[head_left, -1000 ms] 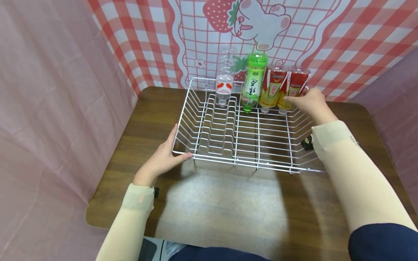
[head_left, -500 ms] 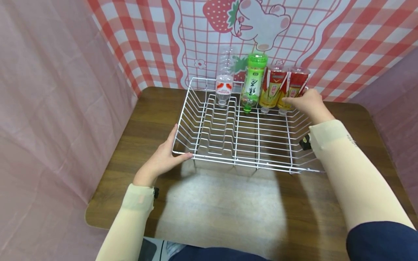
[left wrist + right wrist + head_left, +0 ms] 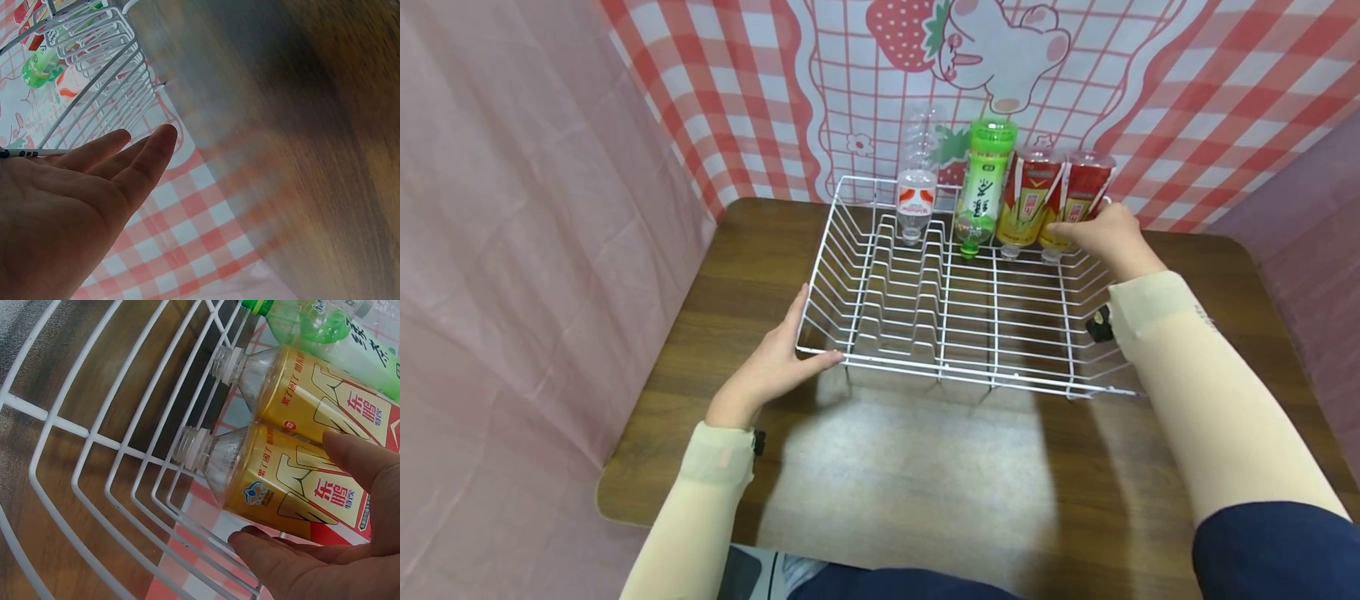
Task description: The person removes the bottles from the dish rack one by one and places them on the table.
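Note:
A white wire dish rack (image 3: 970, 333) stands on the wooden table. Along its back lean several bottles, necks down: a clear bottle (image 3: 916, 196), a green tea bottle (image 3: 983, 187) and two red-and-gold drink bottles. My right hand (image 3: 1112, 237) holds the rightmost red-and-gold bottle (image 3: 290, 481), thumb on one side and fingers on the other. Beside it leans the second red-and-gold bottle (image 3: 319, 394). At the rack's front left corner rests my left hand (image 3: 771, 367), its thumb along the front rim and its straight fingers (image 3: 150, 159) against the left side.
A red-and-white checked cloth (image 3: 760, 92) hangs right behind the rack. Pink curtains (image 3: 512, 250) close off both sides. Bare wooden tabletop (image 3: 910, 475) lies in front of the rack.
My right hand and forearm have shifted very slightly left, staying at the rightmost bottle. The left hand, the rack and the bottles keep their places.

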Motion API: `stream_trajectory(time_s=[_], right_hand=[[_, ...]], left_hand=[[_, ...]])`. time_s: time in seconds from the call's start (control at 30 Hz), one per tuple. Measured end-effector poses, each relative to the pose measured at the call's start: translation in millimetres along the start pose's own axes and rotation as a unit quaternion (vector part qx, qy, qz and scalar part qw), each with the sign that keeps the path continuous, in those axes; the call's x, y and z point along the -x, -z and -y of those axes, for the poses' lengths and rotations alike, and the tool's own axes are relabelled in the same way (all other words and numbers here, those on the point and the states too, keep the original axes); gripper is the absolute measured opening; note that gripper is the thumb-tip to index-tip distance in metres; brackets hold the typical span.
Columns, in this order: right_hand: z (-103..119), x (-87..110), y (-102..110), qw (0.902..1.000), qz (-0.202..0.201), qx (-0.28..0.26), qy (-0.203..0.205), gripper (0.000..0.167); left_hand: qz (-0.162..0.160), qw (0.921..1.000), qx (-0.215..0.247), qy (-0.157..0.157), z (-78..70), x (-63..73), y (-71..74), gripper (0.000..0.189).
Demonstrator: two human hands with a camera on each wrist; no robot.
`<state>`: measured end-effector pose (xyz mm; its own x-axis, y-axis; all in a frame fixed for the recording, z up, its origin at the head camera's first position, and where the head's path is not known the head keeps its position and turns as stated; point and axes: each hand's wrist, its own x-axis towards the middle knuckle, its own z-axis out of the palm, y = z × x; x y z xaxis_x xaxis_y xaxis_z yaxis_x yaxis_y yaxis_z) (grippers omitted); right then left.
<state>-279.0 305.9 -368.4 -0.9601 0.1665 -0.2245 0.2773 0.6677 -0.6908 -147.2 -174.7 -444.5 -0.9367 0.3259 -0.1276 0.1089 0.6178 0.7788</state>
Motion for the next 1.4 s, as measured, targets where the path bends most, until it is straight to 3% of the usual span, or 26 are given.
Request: stream_trajectory(time_s=[0.9,1.4], right_hand=[[-9,-12.7,-8,0.9993,-0.011,-0.035,-0.009,0.086],[-12,-16.3,-10,0.9984,-0.003,-0.053,-0.021,0.087]], left_hand=[[0.001,0.9999,-0.005,-0.012,-1.6,-0.6,-0.3,0.118],[0.003,1.0000,-0.004,0.001,-2.0,-0.6,0.2,0.117]])
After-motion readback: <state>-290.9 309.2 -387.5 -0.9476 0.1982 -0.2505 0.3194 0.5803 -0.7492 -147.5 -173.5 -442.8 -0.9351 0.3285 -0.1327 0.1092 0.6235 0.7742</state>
